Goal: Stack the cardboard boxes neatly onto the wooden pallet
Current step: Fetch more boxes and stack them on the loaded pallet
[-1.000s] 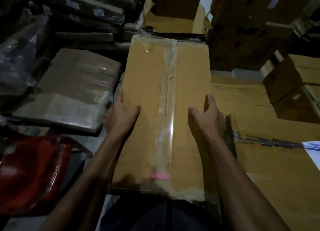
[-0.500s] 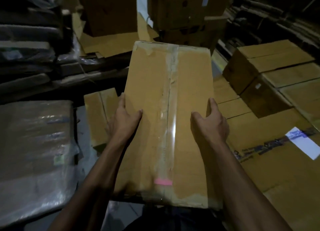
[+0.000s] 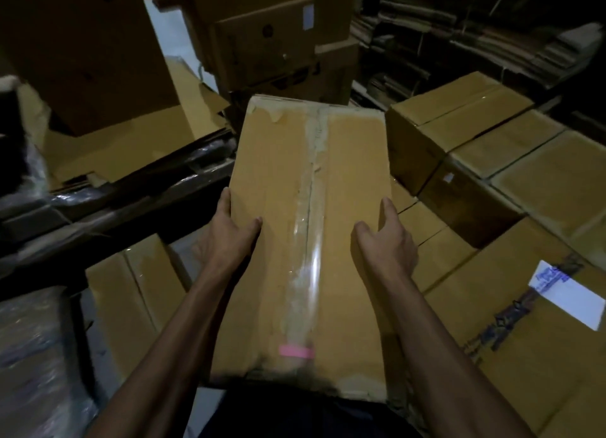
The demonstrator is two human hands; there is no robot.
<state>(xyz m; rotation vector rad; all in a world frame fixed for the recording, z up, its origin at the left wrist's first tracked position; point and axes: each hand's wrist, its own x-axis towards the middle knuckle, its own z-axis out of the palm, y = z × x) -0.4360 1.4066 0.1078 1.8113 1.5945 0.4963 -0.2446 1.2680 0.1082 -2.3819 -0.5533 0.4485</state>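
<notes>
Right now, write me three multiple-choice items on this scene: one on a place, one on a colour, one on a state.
1. Where is the white label?
A. On the box to the right of the carried box
B. On the carried box
C. On the floor

2. What colour is the small strip near the carried box's close end?
A. Blue
B. Pink
C. Green

3. How do the hands hold the carried box?
A. One hand alone
B. Both from underneath its ends
C. Left hand and right hand at opposite long sides

Answers: 1 A, the label lies on the right-hand carton; 2 B, it shows pink; 3 C, thumbs lie on top at either side.
</notes>
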